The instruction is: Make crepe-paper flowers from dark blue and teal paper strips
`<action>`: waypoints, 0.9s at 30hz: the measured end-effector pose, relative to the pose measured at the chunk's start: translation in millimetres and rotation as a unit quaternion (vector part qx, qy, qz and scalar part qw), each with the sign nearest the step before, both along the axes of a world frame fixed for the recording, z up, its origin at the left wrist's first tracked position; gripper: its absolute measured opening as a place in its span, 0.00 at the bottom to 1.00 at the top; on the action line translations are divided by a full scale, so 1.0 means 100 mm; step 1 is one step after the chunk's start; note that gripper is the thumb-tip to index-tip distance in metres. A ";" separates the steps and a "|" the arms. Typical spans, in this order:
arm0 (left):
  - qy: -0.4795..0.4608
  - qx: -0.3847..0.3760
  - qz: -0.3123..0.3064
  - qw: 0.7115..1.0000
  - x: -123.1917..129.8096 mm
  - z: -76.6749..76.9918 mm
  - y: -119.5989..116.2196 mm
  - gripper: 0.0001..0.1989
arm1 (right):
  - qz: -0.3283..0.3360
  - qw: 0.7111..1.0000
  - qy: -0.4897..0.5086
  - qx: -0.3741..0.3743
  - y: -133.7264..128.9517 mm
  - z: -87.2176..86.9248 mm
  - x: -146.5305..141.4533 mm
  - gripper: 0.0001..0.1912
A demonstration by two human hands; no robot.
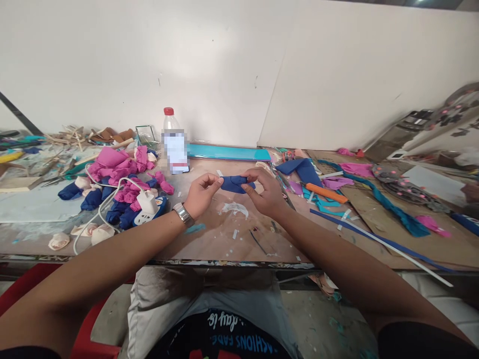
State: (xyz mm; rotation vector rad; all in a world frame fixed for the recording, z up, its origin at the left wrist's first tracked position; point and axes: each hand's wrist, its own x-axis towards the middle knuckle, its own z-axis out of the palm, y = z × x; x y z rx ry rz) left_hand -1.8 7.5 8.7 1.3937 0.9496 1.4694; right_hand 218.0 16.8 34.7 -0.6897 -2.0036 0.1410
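Observation:
A small dark blue piece (pixel 234 184) of paper or cloth is stretched between my hands above the middle of the table. My left hand (pixel 203 193) pinches its left end between thumb and fingertips; a metal watch is on that wrist. At the right end, my right hand (pixel 264 190) grips the piece with thumb and bent fingers, which partly cover it. Below the hands, a whitish smear (pixel 235 209) marks the tabletop.
Pink and blue crumpled pieces (pixel 116 162), a white plug (pixel 147 202) with its cable and a bottle (pixel 169 122) stand left. An orange-handled tool (pixel 326 193), blue strips and a long white strip (pixel 396 245) lie right. A white wall (pixel 224 70) rises behind.

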 end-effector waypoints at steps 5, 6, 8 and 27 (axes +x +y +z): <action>0.001 -0.018 -0.013 1.000 0.00 -0.01 -0.01 0.22 | -0.016 0.999 0.032 -0.020 -0.01 0.01 -0.01 0.09; 0.005 -0.021 -0.020 1.000 0.00 -0.02 -0.01 0.22 | -0.018 0.999 0.036 -0.028 -0.01 0.01 -0.01 0.09; 0.014 -0.023 -0.031 0.999 0.00 -0.03 -0.01 0.22 | -0.020 0.998 0.044 -0.043 0.00 0.01 -0.01 0.09; 0.130 0.128 -0.130 0.975 0.01 -0.07 -0.08 0.19 | 0.030 0.993 -0.103 -0.043 0.00 -0.02 -0.02 0.14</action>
